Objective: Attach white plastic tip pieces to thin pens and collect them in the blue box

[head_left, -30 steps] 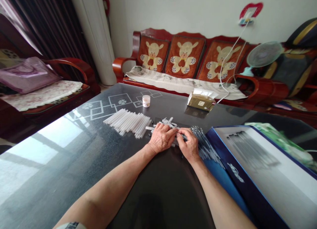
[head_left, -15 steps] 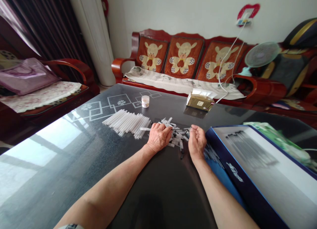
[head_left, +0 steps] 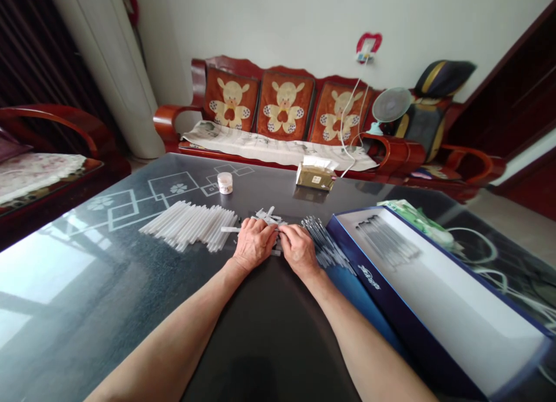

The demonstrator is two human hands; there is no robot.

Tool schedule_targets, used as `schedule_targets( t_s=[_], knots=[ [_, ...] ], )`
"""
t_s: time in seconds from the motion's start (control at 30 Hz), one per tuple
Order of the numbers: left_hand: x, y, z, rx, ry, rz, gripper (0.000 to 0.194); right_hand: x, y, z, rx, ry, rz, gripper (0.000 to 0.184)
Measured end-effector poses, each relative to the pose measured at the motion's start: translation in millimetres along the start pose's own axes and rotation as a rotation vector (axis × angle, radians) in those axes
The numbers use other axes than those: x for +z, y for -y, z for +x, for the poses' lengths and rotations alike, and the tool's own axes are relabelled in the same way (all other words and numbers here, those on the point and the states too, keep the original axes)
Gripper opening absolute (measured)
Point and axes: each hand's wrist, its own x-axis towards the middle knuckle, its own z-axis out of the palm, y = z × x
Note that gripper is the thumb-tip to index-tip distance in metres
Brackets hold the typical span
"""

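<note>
My left hand [head_left: 254, 244] lies on the dark glass tabletop [head_left: 108, 298], fingers curled over a thin white plastic tube [head_left: 229, 229] whose end sticks out to the left. My right hand [head_left: 299, 250] rests beside it, and the fingertips of both hands meet over the tube. Short loose white pieces [head_left: 267, 215] lie just beyond my fingers. To the left lies a neat row of white plastic tubes [head_left: 189, 226]. To the right of my right hand fans a stack of grey-tipped tubes [head_left: 324, 242]. What my right fingers pinch is hidden.
A long blue box [head_left: 417, 326] with a white inside, holding grey tubes [head_left: 384, 244], fills the table's right side. Farther back stand a small lidded jar [head_left: 225, 182] and a tissue packet [head_left: 315, 176]. A red wooden sofa [head_left: 278, 112] stands behind the table.
My right hand has moved left and closed in to meet my left hand, covering the loose pieces. The whole view has swung, shifting the room to the left.
</note>
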Motion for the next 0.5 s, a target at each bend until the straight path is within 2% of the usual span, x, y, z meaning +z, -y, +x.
schedule_targets(
  t_s=[0.13,0.27,0.4,0.5],
  knots=[
    [-0.3,3.2,0.0,-0.024,-0.017,0.023,0.030,-10.3,-8.6,2.6,0.029,0.024,-0.019,0.024],
    [-8.0,1.2,2.9,-0.022,-0.059,0.012,0.030,-24.2,-28.1,6.7,0.152,0.024,-0.222,0.018],
    [-25.0,-9.7,11.6,0.073,-0.147,-0.136,0.027,-34.1,-53.4,6.0,0.275,0.083,-0.407,0.014],
    [-36.0,-13.8,18.6,-0.010,-0.223,-0.290,0.022,-36.9,-64.4,1.5,0.322,0.121,-0.481,0.016]
  ],
)
